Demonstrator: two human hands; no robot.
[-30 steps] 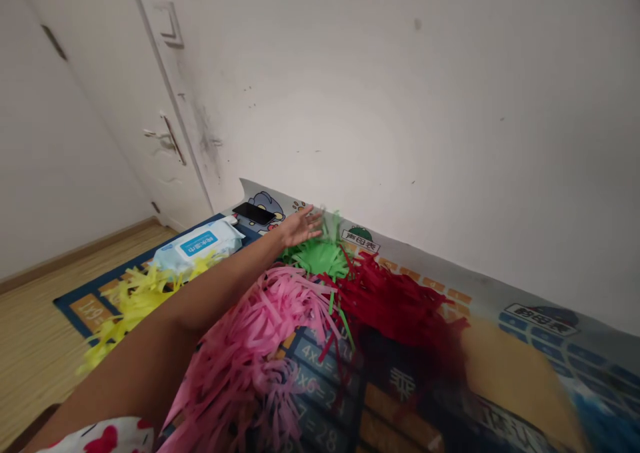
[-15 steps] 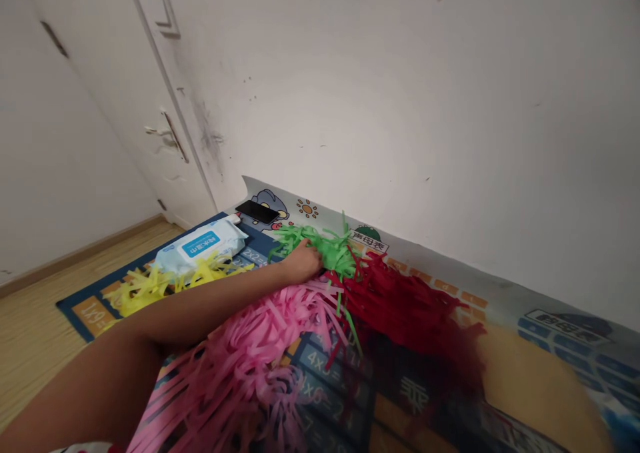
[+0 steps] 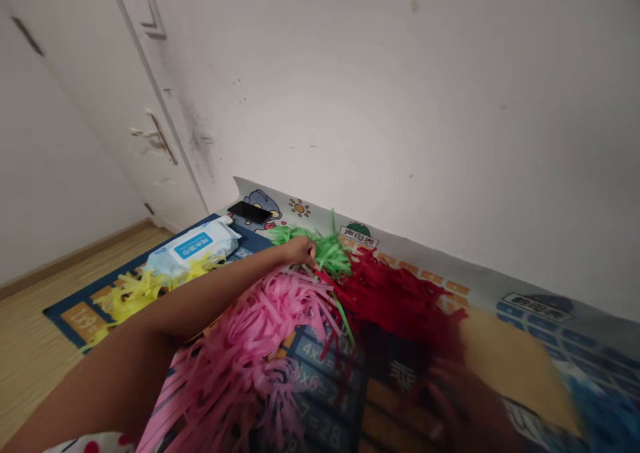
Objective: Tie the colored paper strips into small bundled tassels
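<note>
As left hand [image 3: 301, 251] touches streamers [image 3: 334, 253], “1x9=” mat [image 3: 86, 319]

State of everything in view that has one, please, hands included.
Phone: flat, screen dark
Wipes pack: lying flat, lid down
Door: closed
Mat: spread out, back edge curled up
Green strips: bunched, loose
Pink strips: tangled, spread
Red strips: heaped
Left hand: fingers curled
Right hand: blurred, pose unclear

Dim indoor light, a soft pale glow mid-wall [image 3: 340, 106], dark corners, my right hand [image 3: 465, 406] blurred.
</note>
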